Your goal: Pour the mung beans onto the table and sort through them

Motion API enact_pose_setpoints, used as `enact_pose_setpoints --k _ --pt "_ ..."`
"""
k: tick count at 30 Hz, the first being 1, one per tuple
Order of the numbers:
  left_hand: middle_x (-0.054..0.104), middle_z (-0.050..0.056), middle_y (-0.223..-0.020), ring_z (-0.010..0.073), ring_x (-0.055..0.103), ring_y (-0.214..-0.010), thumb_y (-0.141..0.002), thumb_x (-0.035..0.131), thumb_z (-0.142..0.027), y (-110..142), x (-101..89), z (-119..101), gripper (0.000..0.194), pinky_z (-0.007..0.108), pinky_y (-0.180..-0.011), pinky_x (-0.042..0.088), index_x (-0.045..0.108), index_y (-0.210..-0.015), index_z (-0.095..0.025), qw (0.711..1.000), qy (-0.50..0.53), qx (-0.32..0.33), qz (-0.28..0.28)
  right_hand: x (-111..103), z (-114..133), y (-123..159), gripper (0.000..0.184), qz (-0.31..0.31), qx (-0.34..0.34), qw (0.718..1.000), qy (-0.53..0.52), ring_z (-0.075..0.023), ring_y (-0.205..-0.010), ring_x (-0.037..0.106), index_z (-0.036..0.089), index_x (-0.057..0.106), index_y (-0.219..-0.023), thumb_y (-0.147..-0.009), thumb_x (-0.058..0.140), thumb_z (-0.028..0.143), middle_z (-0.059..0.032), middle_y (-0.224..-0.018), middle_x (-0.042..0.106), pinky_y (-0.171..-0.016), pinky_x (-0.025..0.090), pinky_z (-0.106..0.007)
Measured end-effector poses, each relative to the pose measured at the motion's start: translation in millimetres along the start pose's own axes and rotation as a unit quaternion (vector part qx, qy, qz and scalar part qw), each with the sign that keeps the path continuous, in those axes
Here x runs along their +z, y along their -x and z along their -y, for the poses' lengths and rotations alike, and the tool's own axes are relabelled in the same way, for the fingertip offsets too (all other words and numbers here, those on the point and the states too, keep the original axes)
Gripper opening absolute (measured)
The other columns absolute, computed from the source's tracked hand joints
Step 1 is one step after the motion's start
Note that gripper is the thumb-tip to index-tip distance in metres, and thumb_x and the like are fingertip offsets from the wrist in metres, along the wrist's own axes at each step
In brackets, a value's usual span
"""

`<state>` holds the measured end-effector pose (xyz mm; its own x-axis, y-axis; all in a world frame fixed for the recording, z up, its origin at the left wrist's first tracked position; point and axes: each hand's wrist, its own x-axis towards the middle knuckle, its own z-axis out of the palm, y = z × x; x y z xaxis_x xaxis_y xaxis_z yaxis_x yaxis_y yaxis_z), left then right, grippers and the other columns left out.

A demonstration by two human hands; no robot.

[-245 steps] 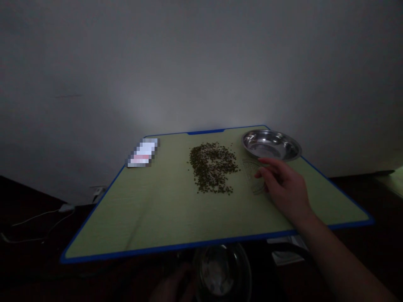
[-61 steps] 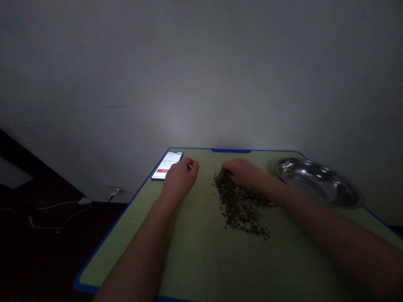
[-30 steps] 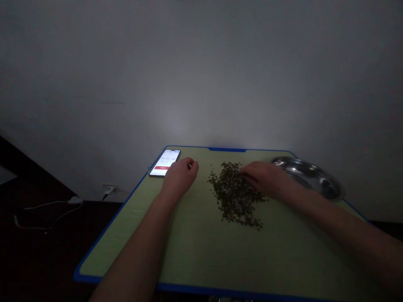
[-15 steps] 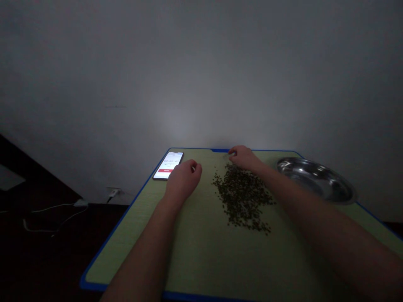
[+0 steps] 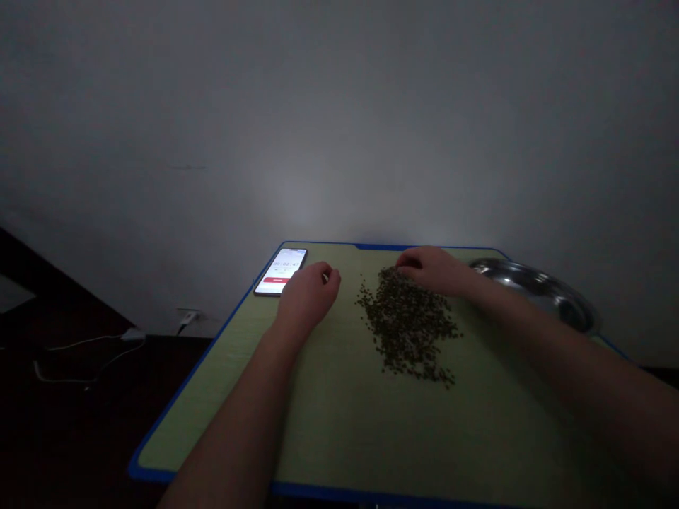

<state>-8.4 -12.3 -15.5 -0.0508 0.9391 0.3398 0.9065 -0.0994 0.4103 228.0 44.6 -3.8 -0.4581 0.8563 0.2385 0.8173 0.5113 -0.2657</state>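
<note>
A loose pile of small dark seeds or beans [image 5: 411, 329] lies spread on the light green table [image 5: 339, 424]. At the pile's far edge, my right hand [image 5: 433, 268] is closed, with thumb and fingertips bent down onto the seeds; what they pinch is too small to make out. To the left of the pile, my left hand [image 5: 309, 298] rests closed, its thumb and fingers curled together. Whatever it may hold is hidden. Its back partly overlaps the near right corner of a phone [image 5: 279, 267] with a lit timer screen.
A shiny metal basin [image 5: 535, 277] stands at the right of the table, partly behind my right forearm. The table has a blue rim [image 5: 180, 385] and meets a grey wall [image 5: 339, 127]. White cables [image 5: 90, 346] and a wall socket [image 5: 188, 314] are at the left.
My right hand has moved right, from just beyond the pile onto its far edge. My left hand keeps its curled pose beside the phone. The view has shifted slightly.
</note>
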Motion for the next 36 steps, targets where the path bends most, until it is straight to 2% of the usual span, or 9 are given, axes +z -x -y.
enact_pose_setpoints --k 7,10,17,25,36 --pt "0.066 0.006 -0.071 0.0176 0.054 -0.064 -0.087 0.045 -0.032 1 -0.4 -4 0.027 0.029 -0.057 0.031 0.061 -0.069 -0.019 1.000 0.007 0.006 -0.001 9 3 38 0.016 -0.032 -0.066 0.996 0.057 -0.0227 -0.087 0.062 0.018 0.066 -0.091 -0.089 0.050 0.020 -0.0095 -0.094 0.069 -0.076 0.046 -0.035" --pt "0.063 0.004 -0.068 0.0164 0.052 -0.061 -0.086 0.045 -0.031 2 -0.2 -8 0.027 0.029 -0.056 0.029 0.059 -0.067 -0.019 1.000 0.024 0.016 -0.013 13 4 50 0.016 -0.034 -0.080 0.994 0.066 -0.0222 -0.088 0.062 0.018 0.065 -0.091 -0.090 0.049 0.018 -0.0091 -0.093 0.068 -0.076 0.046 -0.034" --pt "0.061 0.003 -0.064 0.0151 0.049 -0.058 -0.086 0.045 -0.030 3 2.4 -11 0.027 0.029 -0.055 0.028 0.059 -0.065 -0.018 1.000 0.027 0.015 0.003 15 13 75 0.016 -0.007 -0.126 0.989 0.071 -0.0205 -0.084 0.062 0.016 0.066 -0.091 -0.090 0.050 0.015 -0.0074 -0.089 0.067 -0.073 0.046 -0.031" --pt "0.061 0.003 -0.064 0.0156 0.050 -0.059 -0.086 0.045 -0.031 4 7.0 -10 0.027 0.029 -0.055 0.030 0.060 -0.067 -0.018 0.999 0.023 0.025 0.016 10 9 93 0.020 -0.029 -0.167 0.984 0.053 -0.0197 -0.079 0.061 0.017 0.068 -0.090 -0.092 0.048 0.018 -0.0081 -0.085 0.067 -0.070 0.046 -0.032" --pt "0.060 0.003 -0.063 0.0149 0.049 -0.058 -0.085 0.045 -0.032 7 8.2 -14 0.026 0.028 -0.054 0.029 0.058 -0.067 -0.019 0.999 0.037 0.019 0.032 1 20 105 0.020 -0.003 -0.193 0.981 0.018 -0.0183 -0.078 0.060 0.018 0.069 -0.089 -0.090 0.049 0.015 -0.0060 -0.083 0.067 -0.069 0.045 -0.030"
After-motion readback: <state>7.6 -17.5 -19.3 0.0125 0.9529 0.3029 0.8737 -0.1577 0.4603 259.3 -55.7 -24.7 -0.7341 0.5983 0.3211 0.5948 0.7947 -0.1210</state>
